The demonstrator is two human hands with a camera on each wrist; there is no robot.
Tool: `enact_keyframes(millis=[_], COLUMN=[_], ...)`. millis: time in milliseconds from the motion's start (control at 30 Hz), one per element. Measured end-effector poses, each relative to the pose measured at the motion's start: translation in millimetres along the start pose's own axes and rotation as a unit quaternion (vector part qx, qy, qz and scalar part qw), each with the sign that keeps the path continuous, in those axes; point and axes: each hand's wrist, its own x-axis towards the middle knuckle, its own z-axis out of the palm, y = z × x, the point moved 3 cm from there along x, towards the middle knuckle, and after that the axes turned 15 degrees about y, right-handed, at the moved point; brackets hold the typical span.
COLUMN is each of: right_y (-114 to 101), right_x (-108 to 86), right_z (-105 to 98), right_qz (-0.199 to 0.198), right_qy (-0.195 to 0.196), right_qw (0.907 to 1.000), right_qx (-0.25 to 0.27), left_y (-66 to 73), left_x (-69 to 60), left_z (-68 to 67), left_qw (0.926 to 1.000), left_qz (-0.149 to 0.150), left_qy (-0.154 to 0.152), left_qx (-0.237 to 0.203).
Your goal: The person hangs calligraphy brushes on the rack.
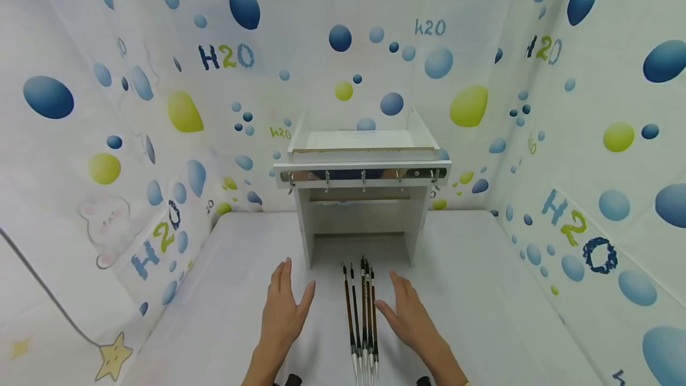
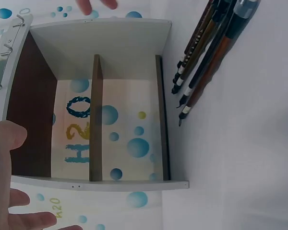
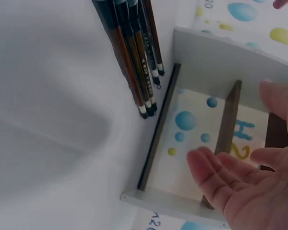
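Several calligraphy brushes (image 1: 365, 308) lie side by side on the white table, their hanging loops toward a small white rack and their pale tips toward me. To the left of the brushes, my left hand (image 1: 282, 308) is held with fingers straight and thumb spread, touching nothing. My right hand (image 1: 409, 314) is on the other side, fingers extended, its thumb close to the brush handles; whether it touches them I cannot tell. Behind them stands the white rack (image 1: 307, 219), with metal hooks (image 1: 364, 180) along its front bar. Brush handles (image 2: 209, 67) also show in the left wrist view.
The rack has a shallow open tray (image 1: 359, 139) on top and an open space underneath. A white curtain (image 1: 300, 5) printed with blue and green dots surrounds the table (image 1: 471, 290) at the back and sides.
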Motion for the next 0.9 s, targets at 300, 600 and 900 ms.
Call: enact_keyframes(millis=[300,600,900], right_y=[4,5,7], right_x=[2.6,5.0,3.4], right_z=[32,52,64], right_qz=[0.052,0.088,0.091], right_qy=[-0.057,-0.066,-0.059], right_qw=[0.9943,0.9909,0.9929], right_qx=[0.074,0.078,0.050], left_y=[7.2,13.9,27.3], left_x=[8.9,19.8,57.6], left_z=[1.7,-2.3,-13.6], left_qw=[0.9999,0.9998,0.9958], left_qz=[0.008,0.011,0.056], left_qy=[0.007,0.008,0.059], left_qx=[-0.004,-0.016,-0.041])
